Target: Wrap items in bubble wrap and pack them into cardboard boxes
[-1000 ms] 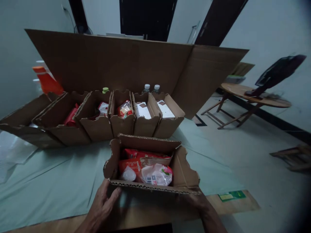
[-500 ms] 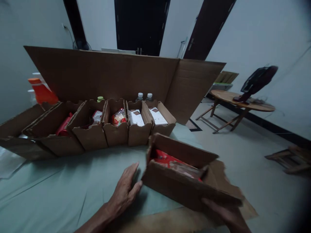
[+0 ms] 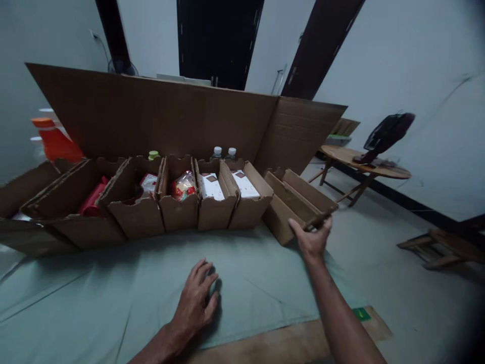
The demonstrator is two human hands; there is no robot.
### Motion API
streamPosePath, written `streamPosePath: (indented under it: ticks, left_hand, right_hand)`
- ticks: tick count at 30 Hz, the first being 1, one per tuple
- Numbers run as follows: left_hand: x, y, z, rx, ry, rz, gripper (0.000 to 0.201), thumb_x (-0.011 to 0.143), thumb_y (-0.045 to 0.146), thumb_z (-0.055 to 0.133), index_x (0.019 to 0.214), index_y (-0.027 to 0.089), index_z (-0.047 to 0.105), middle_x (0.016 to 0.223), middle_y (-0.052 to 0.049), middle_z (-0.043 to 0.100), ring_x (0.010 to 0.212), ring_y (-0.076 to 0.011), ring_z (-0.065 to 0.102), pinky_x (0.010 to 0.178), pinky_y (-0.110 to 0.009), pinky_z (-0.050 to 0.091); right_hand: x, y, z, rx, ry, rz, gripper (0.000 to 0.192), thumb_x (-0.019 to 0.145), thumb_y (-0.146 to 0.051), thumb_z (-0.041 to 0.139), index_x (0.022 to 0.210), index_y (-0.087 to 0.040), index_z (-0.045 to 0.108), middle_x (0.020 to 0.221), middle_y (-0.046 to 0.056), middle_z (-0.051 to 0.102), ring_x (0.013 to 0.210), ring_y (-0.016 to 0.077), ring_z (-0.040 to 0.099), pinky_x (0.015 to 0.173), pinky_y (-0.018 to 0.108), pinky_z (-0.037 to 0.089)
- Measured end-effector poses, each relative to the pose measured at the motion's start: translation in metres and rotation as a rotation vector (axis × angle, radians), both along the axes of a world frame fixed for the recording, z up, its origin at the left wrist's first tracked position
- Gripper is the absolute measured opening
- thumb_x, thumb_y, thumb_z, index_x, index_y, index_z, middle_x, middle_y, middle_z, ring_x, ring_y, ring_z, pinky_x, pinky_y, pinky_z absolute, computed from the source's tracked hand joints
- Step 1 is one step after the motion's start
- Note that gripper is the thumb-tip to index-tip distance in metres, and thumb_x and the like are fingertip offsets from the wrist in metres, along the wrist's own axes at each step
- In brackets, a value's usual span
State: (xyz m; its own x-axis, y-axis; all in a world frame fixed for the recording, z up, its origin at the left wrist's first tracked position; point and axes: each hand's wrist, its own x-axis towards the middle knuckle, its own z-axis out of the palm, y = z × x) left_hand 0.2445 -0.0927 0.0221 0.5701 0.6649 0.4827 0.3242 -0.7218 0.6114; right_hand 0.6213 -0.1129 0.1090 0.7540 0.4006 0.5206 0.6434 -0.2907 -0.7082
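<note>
My right hand (image 3: 312,240) grips the near end of a narrow open cardboard box (image 3: 278,220), its thumb on the outside and fingers over the edge. That box stands at the right end of a row of similar boxes; its contents are hidden from this angle. My left hand (image 3: 197,296) rests on the green cloth (image 3: 113,293) with fingers spread, holding nothing. Beside the gripped box is a cardboard box (image 3: 250,215) with a white printed pack (image 3: 245,184) in it. Another box (image 3: 178,215) holds a clear and red food packet (image 3: 184,186).
A tall cardboard panel (image 3: 170,116) stands behind the row. Bottles with white caps (image 3: 217,150) and an orange-red bottle (image 3: 56,141) are behind the boxes. To the right are a round wooden table (image 3: 364,162) with a fan (image 3: 388,132) and a low stool (image 3: 443,247).
My right hand has moved the cardboard box forward, from near the table's front right to the right end of the row. My left hand stays low, its fingers slightly more curled.
</note>
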Motion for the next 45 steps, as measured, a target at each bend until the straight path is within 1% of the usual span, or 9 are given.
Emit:
streamPosePath:
  ticks: [3,7,25,28,31,34,38,42,45]
  left_hand:
    - [0.001,-0.001,-0.001,0.042,0.058,0.010,0.037,0.078,0.011,0.059,0.113,0.020,0.070,0.136,-0.016,0.063,0.140,-0.0385,0.047,0.106,-0.061,0.052]
    - [0.002,-0.002,-0.001,0.079,0.119,0.010,0.039,0.077,0.010,0.058,0.113,0.019,0.069,0.138,-0.017,0.060,0.141,-0.0395,0.045,0.105,-0.060,0.053]
    - [0.003,-0.004,-0.003,0.125,0.108,0.040,0.036,0.076,0.008,0.056,0.109,0.017,0.068,0.136,-0.018,0.060,0.138,-0.0398,0.045,0.103,-0.060,0.053]
    - [0.002,-0.005,-0.002,0.127,0.108,0.040,0.037,0.076,0.008,0.056,0.110,0.017,0.068,0.136,-0.018,0.060,0.137,-0.0394,0.046,0.102,-0.059,0.054]
    - [0.003,-0.007,-0.001,0.123,0.103,0.035,0.037,0.075,0.008,0.056,0.109,0.018,0.068,0.136,-0.018,0.060,0.136,-0.0391,0.047,0.102,-0.059,0.054]
    - [0.003,-0.005,-0.001,0.141,0.071,0.051,0.036,0.077,0.008,0.055,0.109,0.019,0.069,0.135,-0.017,0.061,0.136,-0.0377,0.048,0.102,-0.058,0.054]
    - [-0.002,0.005,0.001,0.215,0.001,0.075,0.034,0.081,0.010,0.054,0.111,0.020,0.068,0.133,-0.016,0.062,0.133,-0.0344,0.052,0.100,-0.054,0.055]
    - [-0.007,0.015,0.004,0.235,-0.065,0.147,0.030,0.083,0.009,0.053,0.107,0.019,0.067,0.130,-0.016,0.064,0.128,-0.0336,0.056,0.098,-0.054,0.055]
    - [-0.008,0.017,0.005,0.229,-0.107,0.178,0.029,0.083,0.009,0.053,0.106,0.019,0.067,0.131,-0.016,0.064,0.126,-0.0333,0.057,0.098,-0.054,0.055]
  right_hand:
    - [-0.008,0.051,0.008,0.037,0.066,-0.093,0.126,0.060,-0.064,0.076,0.155,-0.004,0.018,0.148,0.030,0.042,0.138,0.0430,0.041,0.115,0.056,0.032]
    - [-0.026,0.077,0.013,-0.014,0.086,-0.073,0.126,0.060,-0.063,0.076,0.156,-0.007,0.017,0.150,0.030,0.040,0.139,0.0441,0.038,0.114,0.057,0.031]
    - [-0.052,0.057,-0.001,-0.031,0.053,-0.022,0.117,0.061,-0.052,0.074,0.155,-0.005,0.022,0.152,0.028,0.040,0.141,0.0419,0.038,0.115,0.055,0.034]
    - [-0.060,0.036,0.007,0.025,-0.064,-0.004,0.097,0.068,-0.051,0.069,0.148,-0.007,0.039,0.146,0.026,0.049,0.133,0.0398,0.049,0.111,0.055,0.039]
    - [-0.077,0.024,0.030,0.067,-0.148,0.151,0.069,0.081,-0.047,0.061,0.141,-0.013,0.051,0.115,0.015,0.069,0.097,0.0266,0.067,0.092,0.043,0.053]
    - [-0.095,0.033,0.061,-0.111,-0.150,0.364,0.064,0.086,-0.038,0.060,0.146,-0.020,0.048,0.085,0.002,0.072,0.066,0.0168,0.064,0.070,0.029,0.052]
    - [-0.106,0.060,0.086,-0.473,-0.267,0.370,0.044,0.079,-0.026,0.065,0.123,-0.026,0.068,0.078,0.000,0.074,0.068,0.0192,0.067,0.062,0.026,0.044]
    - [-0.109,0.058,0.089,-0.507,-0.305,0.324,0.019,0.081,-0.024,0.059,0.092,-0.024,0.074,0.075,0.003,0.075,0.070,0.0215,0.069,0.060,0.027,0.042]
    - [-0.115,0.022,0.085,-0.492,-0.310,0.335,0.016,0.082,-0.027,0.057,0.090,-0.024,0.071,0.071,0.001,0.073,0.065,0.0206,0.069,0.058,0.027,0.043]
